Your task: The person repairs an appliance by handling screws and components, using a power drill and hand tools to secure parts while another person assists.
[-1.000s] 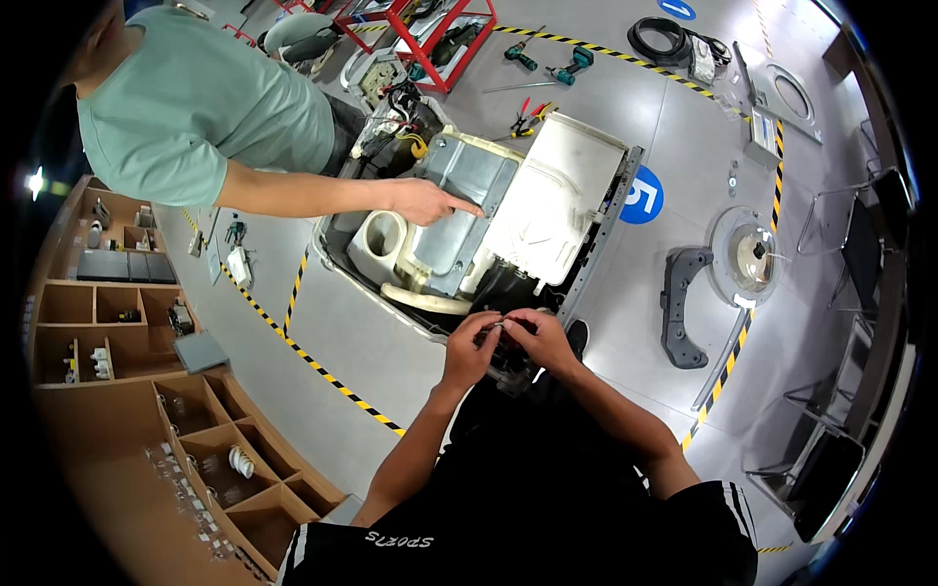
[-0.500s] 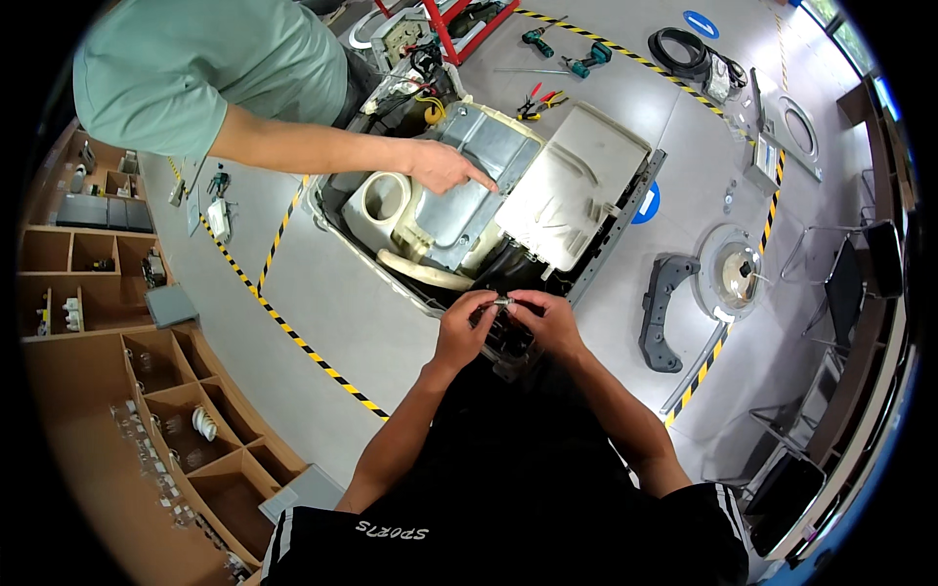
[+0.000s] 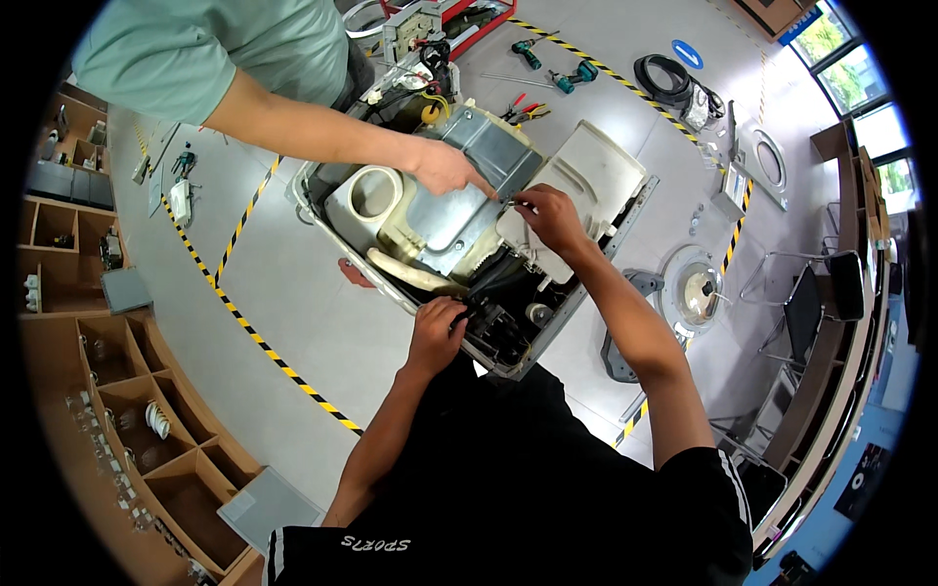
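An opened white appliance casing point(image 3: 322, 210) lies on the grey floor, with a grey metal housing point(image 3: 459, 210), a cream hose point(image 3: 410, 272) and dark parts inside. My left hand point(image 3: 437, 327) grips a black part at the casing's near edge. My right hand point(image 3: 549, 217) reaches further in and pinches a small thin piece beside the cream plastic cover point(image 3: 586, 190). A co-worker's hand point(image 3: 447, 168) rests on the grey housing, its finger pointing toward my right hand.
The co-worker in a green shirt point(image 3: 195, 49) stands at the upper left. Drills point(image 3: 572, 76) and pliers point(image 3: 523, 112) lie beyond the casing, with a black cable coil point(image 3: 664, 76). A round drum part point(image 3: 699, 293) is on the right. Wooden shelves point(image 3: 127, 391) run along the left.
My right hand has left the near edge and reached forward to the cream cover. My left hand stays on the black part. The view has drawn closer to the casing.
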Motion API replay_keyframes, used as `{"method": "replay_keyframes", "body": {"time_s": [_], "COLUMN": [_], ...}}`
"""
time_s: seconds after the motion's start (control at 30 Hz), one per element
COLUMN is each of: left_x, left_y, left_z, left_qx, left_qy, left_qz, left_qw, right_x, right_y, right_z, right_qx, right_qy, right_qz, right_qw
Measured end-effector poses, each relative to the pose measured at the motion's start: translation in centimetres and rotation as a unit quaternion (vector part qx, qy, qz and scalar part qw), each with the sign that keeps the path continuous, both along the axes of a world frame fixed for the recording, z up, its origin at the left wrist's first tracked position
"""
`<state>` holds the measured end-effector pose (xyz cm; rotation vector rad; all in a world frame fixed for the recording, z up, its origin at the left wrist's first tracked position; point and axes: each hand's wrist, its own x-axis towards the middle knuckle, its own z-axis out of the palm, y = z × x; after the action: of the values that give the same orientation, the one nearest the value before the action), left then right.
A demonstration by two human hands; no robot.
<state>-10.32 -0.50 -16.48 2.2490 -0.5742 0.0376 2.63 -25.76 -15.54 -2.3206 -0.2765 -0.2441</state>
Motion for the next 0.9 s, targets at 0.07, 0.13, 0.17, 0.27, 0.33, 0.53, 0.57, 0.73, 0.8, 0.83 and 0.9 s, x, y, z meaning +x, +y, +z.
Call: {"method": "replay_keyframes", "body": {"time_s": [0.07,0.13,0.17,0.27,0.33,0.53,0.57,0.73,0.8,0.83,0.9], "left_x": [-0.1,-0.1,0.0,0.0,0.0,0.0,-0.1,0.0,0.1,0.1,0.2], "left_y": [0.1,0.3,0.2,0.6,0.4,0.2,0.4,0.6,0.7,0.7,0.9], "left_z": [-0.1,0.2,0.4,0.2,0.0,0.1,-0.1,-0.3,-0.5,-0.5,-0.5], "left_qx": [0.000,0.000,0.000,0.011,0.013,0.046,0.052,0.068,0.069,0.075,0.076], "left_qy": [-0.001,0.001,0.001,0.012,0.015,0.037,0.049,0.062,0.064,0.062,0.060], "left_qz": [-0.002,-0.005,-0.010,-0.018,-0.032,-0.061,-0.060,-0.073,-0.082,-0.081,-0.085], "left_qw": [1.000,1.000,1.000,1.000,0.999,0.996,0.996,0.993,0.992,0.992,0.992], "right_x": [1.5,2.5,3.0,4.2,4.9,5.0,4.9,4.9,4.9,4.8,4.8], "right_y": [0.6,1.3,1.7,3.0,3.1,3.7,4.0,4.5,4.7,4.9,5.1], "right_z": [-0.9,-1.4,-1.8,-2.1,-3.3,-3.8,-3.9,-3.8,-4.1,-3.8,-3.4], "right_qx": [-0.091,-0.135,-0.157,-0.262,-0.259,-0.244,-0.242,-0.261,-0.273,-0.274,-0.276], "right_qy": [0.017,0.040,0.048,0.127,0.125,0.100,0.095,0.086,0.089,0.093,0.102], "right_qz": [0.016,0.018,0.015,0.026,0.024,0.013,0.009,-0.014,-0.021,-0.023,-0.026], "right_qw": [0.996,0.990,0.986,0.956,0.957,0.964,0.966,0.961,0.958,0.957,0.955]}}
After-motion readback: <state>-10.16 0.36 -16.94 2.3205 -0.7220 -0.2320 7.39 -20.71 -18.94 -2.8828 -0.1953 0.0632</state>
